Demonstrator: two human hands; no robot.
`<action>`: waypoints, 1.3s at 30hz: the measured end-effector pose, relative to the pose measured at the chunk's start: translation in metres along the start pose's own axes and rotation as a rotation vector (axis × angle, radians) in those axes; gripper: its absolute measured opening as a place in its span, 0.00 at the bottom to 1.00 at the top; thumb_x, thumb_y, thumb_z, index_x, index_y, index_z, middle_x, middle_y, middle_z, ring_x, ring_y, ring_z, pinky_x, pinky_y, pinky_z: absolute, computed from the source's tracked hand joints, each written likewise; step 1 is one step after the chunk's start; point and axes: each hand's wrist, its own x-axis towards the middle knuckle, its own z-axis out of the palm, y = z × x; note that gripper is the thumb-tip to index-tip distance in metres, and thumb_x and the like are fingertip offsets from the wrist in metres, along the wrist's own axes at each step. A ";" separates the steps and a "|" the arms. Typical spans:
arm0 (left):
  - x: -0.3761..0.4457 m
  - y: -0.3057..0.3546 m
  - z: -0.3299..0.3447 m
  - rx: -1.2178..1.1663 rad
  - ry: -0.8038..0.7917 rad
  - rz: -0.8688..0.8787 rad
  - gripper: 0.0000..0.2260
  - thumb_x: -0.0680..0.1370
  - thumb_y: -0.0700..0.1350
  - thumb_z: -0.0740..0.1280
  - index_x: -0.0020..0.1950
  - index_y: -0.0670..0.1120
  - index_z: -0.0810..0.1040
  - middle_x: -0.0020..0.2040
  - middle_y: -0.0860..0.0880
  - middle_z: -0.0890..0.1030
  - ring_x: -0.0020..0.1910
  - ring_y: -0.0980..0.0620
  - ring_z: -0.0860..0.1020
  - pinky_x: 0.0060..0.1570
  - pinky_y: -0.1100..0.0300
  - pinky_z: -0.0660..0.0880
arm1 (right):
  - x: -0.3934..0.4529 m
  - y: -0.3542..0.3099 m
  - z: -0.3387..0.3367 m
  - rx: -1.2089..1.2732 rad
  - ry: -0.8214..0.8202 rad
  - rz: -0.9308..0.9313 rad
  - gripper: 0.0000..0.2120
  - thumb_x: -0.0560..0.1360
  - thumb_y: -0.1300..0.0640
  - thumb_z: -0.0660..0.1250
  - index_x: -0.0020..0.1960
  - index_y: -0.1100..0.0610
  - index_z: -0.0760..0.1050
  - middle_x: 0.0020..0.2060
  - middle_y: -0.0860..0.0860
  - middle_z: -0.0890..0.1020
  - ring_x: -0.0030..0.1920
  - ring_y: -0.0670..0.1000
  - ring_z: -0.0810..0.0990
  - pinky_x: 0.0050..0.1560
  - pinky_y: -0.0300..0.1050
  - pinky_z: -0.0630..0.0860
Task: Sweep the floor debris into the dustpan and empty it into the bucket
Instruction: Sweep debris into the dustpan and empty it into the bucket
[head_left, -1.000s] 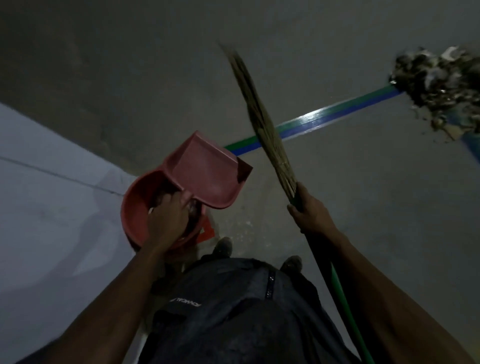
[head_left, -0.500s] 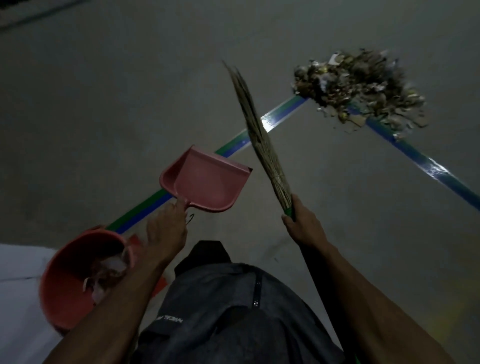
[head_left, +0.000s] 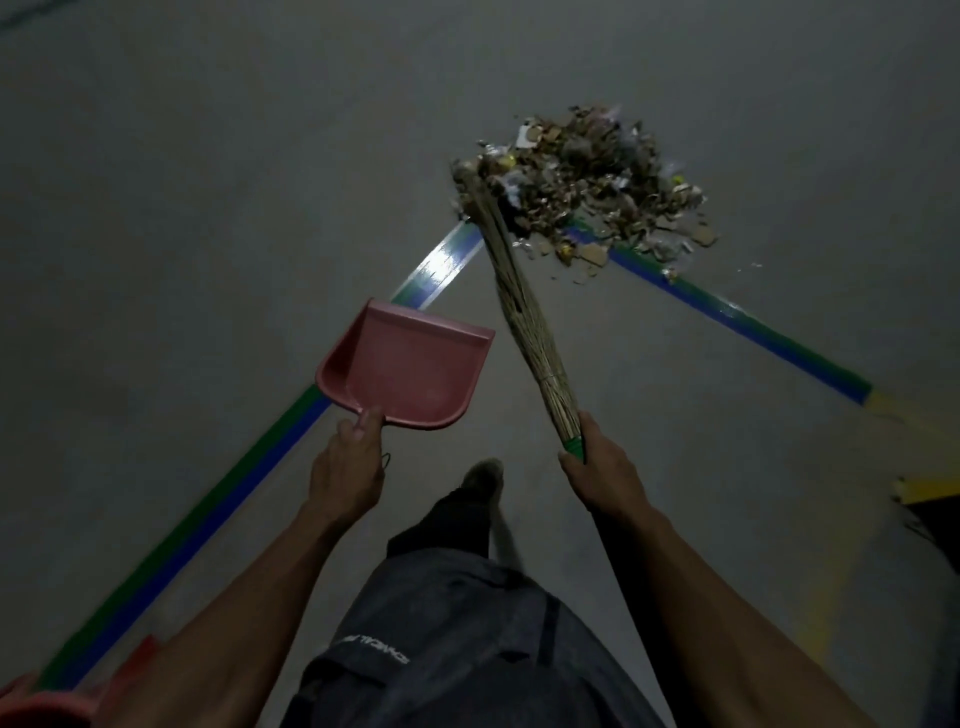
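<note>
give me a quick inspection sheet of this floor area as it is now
surface: grey floor with blue-green tape lines
job's things: empty pink dustpan held off the floor; straw broom, tip at the debris pile; red bucket rim at the bottom left corner
clutter: scattered scraps beside the pile
hands: left hand grips the dustpan handle; right hand grips the broom by its green collar
cables: nothing seen
surroundings: yellow floor marking at right; person's shoe stepping forward

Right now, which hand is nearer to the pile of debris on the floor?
The right hand, though neither touches it. It grips the broom below the debris pile, bristles reaching its edge. The left hand holds the dustpan, farther left.
</note>
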 end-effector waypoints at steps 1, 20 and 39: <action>0.023 0.011 -0.004 0.010 -0.013 0.019 0.23 0.78 0.38 0.61 0.73 0.46 0.62 0.53 0.40 0.72 0.42 0.48 0.68 0.36 0.55 0.65 | 0.016 -0.001 -0.013 0.003 0.005 0.013 0.32 0.80 0.51 0.60 0.80 0.52 0.51 0.67 0.59 0.74 0.62 0.60 0.75 0.56 0.50 0.73; 0.328 0.261 -0.025 0.103 -0.105 0.104 0.20 0.79 0.42 0.58 0.71 0.50 0.60 0.52 0.43 0.69 0.38 0.45 0.70 0.37 0.53 0.70 | 0.277 0.083 -0.223 0.174 0.029 0.167 0.34 0.80 0.51 0.61 0.80 0.51 0.49 0.67 0.59 0.74 0.60 0.59 0.76 0.55 0.47 0.73; 0.563 0.514 0.003 0.032 -0.119 -0.079 0.19 0.78 0.44 0.60 0.69 0.50 0.62 0.47 0.43 0.67 0.40 0.43 0.71 0.38 0.53 0.69 | 0.553 0.199 -0.479 0.107 -0.023 0.158 0.34 0.74 0.51 0.66 0.77 0.47 0.56 0.62 0.57 0.77 0.52 0.62 0.80 0.49 0.58 0.81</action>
